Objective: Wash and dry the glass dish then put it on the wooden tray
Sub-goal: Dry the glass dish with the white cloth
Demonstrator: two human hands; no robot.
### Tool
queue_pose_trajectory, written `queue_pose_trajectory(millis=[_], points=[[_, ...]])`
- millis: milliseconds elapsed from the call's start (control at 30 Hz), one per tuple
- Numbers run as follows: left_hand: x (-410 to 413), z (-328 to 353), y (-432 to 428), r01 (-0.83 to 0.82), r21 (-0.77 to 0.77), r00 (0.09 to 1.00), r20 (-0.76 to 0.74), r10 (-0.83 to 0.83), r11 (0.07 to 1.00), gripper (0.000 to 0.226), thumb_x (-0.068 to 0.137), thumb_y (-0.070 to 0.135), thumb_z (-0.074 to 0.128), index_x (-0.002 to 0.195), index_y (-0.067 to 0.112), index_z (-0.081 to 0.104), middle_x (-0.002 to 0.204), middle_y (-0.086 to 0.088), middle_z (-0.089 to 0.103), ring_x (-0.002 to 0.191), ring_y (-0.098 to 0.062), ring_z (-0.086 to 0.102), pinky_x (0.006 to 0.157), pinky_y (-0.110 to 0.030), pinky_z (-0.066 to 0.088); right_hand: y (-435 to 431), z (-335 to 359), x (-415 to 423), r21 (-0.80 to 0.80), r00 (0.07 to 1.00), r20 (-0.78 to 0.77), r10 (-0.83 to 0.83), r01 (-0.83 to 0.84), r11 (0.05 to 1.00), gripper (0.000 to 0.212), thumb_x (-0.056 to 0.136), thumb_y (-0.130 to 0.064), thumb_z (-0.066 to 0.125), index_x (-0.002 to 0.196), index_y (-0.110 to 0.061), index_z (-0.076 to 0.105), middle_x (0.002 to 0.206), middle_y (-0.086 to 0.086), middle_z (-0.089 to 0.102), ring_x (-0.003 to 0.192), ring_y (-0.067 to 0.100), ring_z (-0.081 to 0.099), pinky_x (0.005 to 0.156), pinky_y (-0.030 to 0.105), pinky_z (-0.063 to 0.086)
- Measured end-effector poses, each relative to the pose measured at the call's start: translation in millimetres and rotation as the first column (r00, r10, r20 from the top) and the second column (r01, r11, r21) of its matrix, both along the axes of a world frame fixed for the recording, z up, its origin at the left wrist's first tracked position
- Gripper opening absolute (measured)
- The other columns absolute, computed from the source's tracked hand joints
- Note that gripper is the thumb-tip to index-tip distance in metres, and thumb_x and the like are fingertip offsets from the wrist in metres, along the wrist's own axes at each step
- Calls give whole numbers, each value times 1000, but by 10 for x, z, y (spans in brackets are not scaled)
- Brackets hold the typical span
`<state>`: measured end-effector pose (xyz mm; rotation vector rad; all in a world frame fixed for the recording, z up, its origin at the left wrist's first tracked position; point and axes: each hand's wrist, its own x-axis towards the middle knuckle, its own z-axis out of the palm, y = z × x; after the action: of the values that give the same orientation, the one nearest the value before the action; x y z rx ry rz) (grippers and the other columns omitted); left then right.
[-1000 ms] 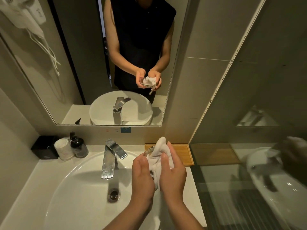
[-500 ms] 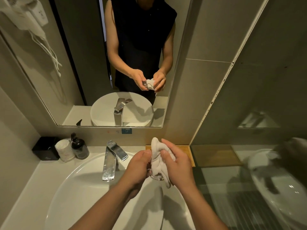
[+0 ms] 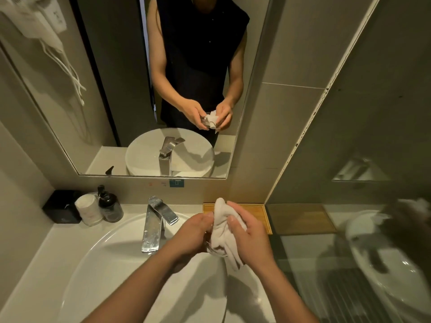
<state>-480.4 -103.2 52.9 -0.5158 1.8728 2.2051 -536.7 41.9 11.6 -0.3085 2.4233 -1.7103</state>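
Over the right side of the white basin (image 3: 98, 271), my left hand (image 3: 191, 234) grips a small glass dish (image 3: 215, 251); only its lower rim shows beneath a white cloth (image 3: 224, 227). My right hand (image 3: 249, 234) is closed on that cloth and presses it into and around the dish. Behind my hands, the wooden tray (image 3: 262, 213) lies on the counter against the wall, partly hidden by the cloth.
A chrome faucet (image 3: 154, 224) stands just left of my hands. At the back left are a black box (image 3: 61, 209), a white roll (image 3: 88, 213) and a dark pump bottle (image 3: 109, 206). A glass partition (image 3: 349, 241) bounds the right. The mirror (image 3: 163, 89) reflects the person.
My hands have stayed over the basin and shifted around the dish; the cloth has turned in my right hand, and the left hand has moved from beside the cloth to cupping the dish.
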Motion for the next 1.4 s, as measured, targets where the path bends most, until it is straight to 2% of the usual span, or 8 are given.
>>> queue_pose_trajectory(millis=[167,367,733,1000,1067,1167,1267,1400], points=[[-100,-171,46,-222,-59,975,16,224,973,35,106,37,42,95,15,66,96,-10,78,86,-24,74,74,-39,59,-83,69,-52,-22,999,-16,-46,46,999,33,103,-23,58,132,-36,65,127,-17,69,117,3,65,102,34,57],[-80,-356,486,-573,211,819,118,561,792,43,108,36,35,112,7,66,104,-17,78,94,-28,77,79,-40,60,-363,-9,290,-170,918,76,-390,397,902,35,106,-26,51,139,-35,59,138,-10,64,126,13,60,107,37,53],[-101,-91,-65,16,72,994,107,-24,997,39,104,38,49,103,11,76,97,-14,81,85,-28,74,81,-46,59,100,97,-67,-8,988,132,80,-80,997,36,103,-18,56,136,-31,64,129,-14,70,118,6,65,104,39,56],[-63,-308,422,-481,77,876,69,477,873,49,108,43,32,104,15,72,98,-11,81,88,-25,78,76,-43,62,-324,11,261,-76,930,107,-352,361,929,37,106,-25,50,143,-31,55,137,-9,61,124,15,58,107,36,52],[-9,-361,433,-455,55,890,22,455,889,47,107,46,33,106,16,69,102,-11,79,95,-29,76,86,-52,61,-319,-50,262,-71,919,163,-360,375,924,36,106,-26,51,141,-32,55,138,-6,62,123,19,60,106,44,55],[108,-400,255,-217,-315,974,-127,185,924,33,103,49,37,112,25,57,119,0,65,108,-21,64,103,-44,51,-149,-16,120,-98,893,326,-309,357,929,31,106,-22,49,132,-29,64,129,1,69,115,23,67,100,50,58],[188,-445,6,-203,-796,908,-370,-194,571,37,104,39,44,139,29,45,136,7,41,127,-11,42,106,-27,36,6,51,-31,-47,870,406,-279,325,945,28,106,-19,48,125,-25,67,117,4,72,106,27,70,91,51,62],[94,-331,-133,-299,-927,738,-375,-561,226,25,97,39,55,114,24,64,115,-2,57,108,-21,54,91,-34,50,68,115,-199,30,829,522,-201,218,975,23,101,-16,48,108,-16,69,102,13,74,90,32,72,65,41,61]])
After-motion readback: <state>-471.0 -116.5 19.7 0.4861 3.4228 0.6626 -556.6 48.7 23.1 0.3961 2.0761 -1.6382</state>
